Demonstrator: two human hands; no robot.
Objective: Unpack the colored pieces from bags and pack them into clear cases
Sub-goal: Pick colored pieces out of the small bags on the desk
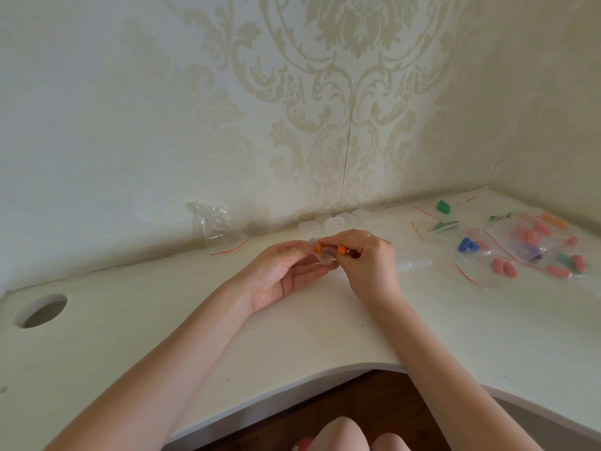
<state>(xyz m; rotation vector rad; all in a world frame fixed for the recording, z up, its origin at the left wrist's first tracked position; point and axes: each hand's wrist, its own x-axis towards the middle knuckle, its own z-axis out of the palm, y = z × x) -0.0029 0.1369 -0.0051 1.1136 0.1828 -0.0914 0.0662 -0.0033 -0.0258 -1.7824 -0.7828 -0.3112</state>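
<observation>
My left hand (286, 271) holds a small clear case (322, 255) above the white desk, palm up, with an orange piece (318, 247) at its top. My right hand (367, 258) pinches a second orange piece (341, 250) right beside the case. Several more clear cases (335, 222) stand in a row against the wall just behind my hands. To the right lie several small zip bags (507, 245) with pink, blue, green and orange pieces inside.
A crumpled empty clear bag (216, 227) lies by the wall at left. A round cable hole (44, 310) sits in the desk (162, 320) at far left. The desk's curved front edge runs above my knees (344, 434).
</observation>
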